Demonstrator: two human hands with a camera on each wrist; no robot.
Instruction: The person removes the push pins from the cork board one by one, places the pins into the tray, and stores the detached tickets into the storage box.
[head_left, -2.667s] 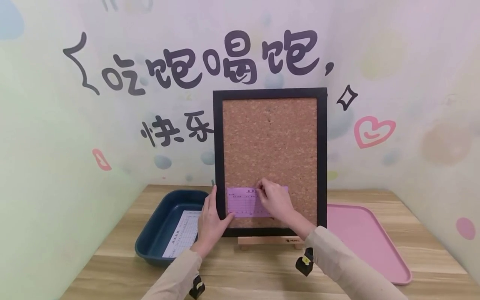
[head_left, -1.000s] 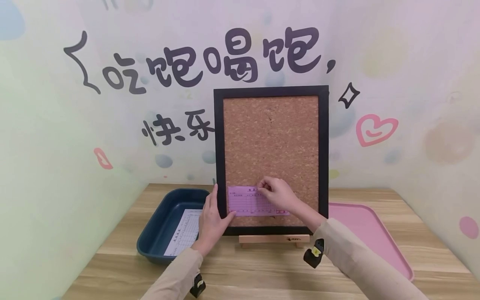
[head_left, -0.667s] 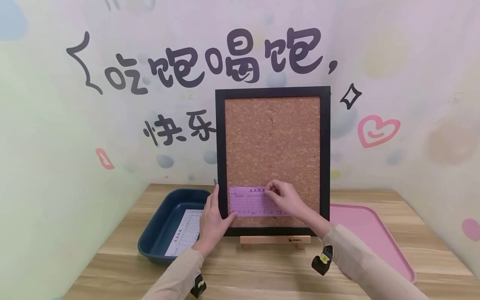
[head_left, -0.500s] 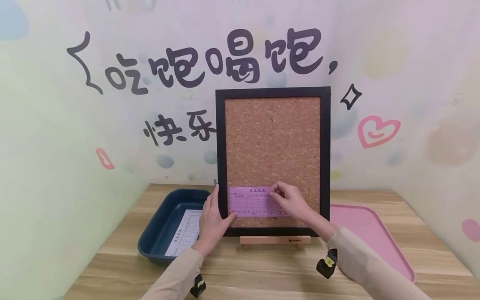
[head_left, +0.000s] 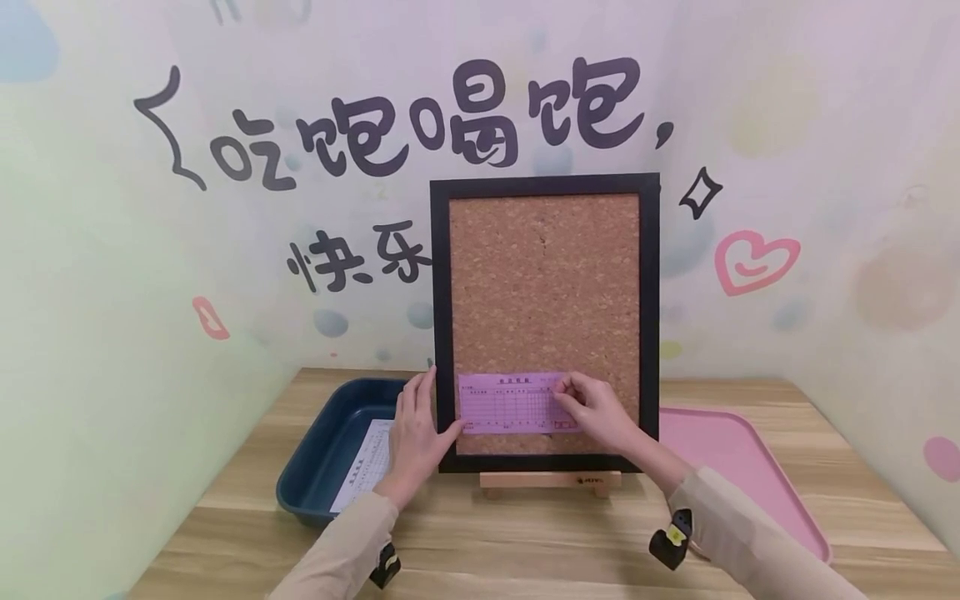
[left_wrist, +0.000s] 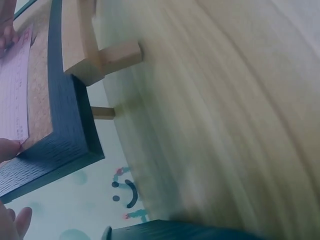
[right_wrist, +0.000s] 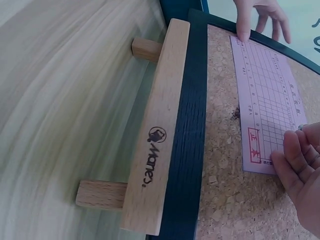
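A purple printed slip (head_left: 495,408) lies flat against the lower part of a black-framed cork board (head_left: 543,283). My left hand (head_left: 412,437) is at the board's left edge, its fingers straight beside the frame. Its thumb touches the slip's lower left corner, as the right wrist view shows. My right hand (head_left: 600,412) is over the slip's right end, thumb and forefinger pinched together. Between those fingertips the right wrist view shows a bit of a small pale-green pin (right_wrist: 300,128), mostly hidden by the fingers.
The board leans on a wooden easel (head_left: 551,480) on the wood-grain table (head_left: 525,542). A dark blue basin (head_left: 300,475) with a white printed sheet (head_left: 365,467) stands at left. At right lies a pink tray (head_left: 720,442), partly behind the right forearm.
My right hand has moved rightward along the slip, uncovering more of its printing. My left hand has shifted slightly left, its thumb drawn back toward the slip's corner. The slip stays in place.
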